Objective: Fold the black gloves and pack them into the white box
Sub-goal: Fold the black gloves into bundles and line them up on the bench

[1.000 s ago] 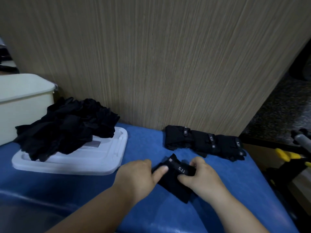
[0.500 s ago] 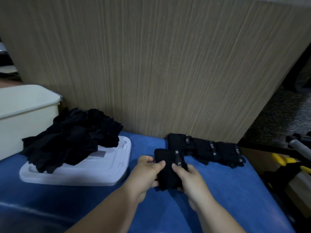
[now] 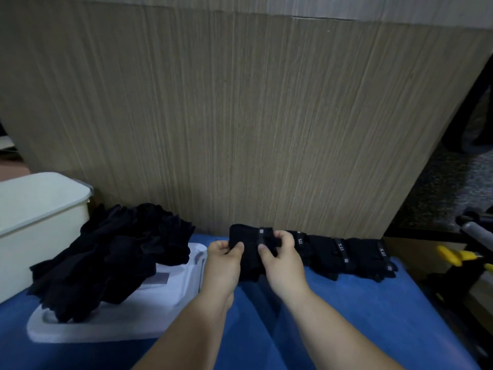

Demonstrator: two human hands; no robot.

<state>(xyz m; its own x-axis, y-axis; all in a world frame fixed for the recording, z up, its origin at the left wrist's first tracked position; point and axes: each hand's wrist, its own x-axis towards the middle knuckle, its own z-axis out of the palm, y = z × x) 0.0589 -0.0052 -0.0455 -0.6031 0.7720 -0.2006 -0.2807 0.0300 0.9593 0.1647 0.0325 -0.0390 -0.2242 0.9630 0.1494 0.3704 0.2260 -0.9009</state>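
Note:
A folded black glove [image 3: 252, 249] is lifted off the blue table, held between both hands. My left hand [image 3: 222, 259] pinches its left edge and my right hand [image 3: 282, 259] grips its right side near the strap. Behind and to the right, a row of folded black gloves [image 3: 346, 256] lies along the wooden panel. A loose pile of black gloves [image 3: 112, 255] sits on a white lid [image 3: 149, 311] at the left. The white box [image 3: 40, 222] stands at the far left.
A tall wooden panel [image 3: 240, 116] rises right behind the blue table [image 3: 360, 316]. Past the table's right edge stand a tool with yellow handles [image 3: 458, 256] and dark equipment on the floor.
Both hands have lifted the folded glove from the table and carried it away from me toward the row of folded gloves by the panel.

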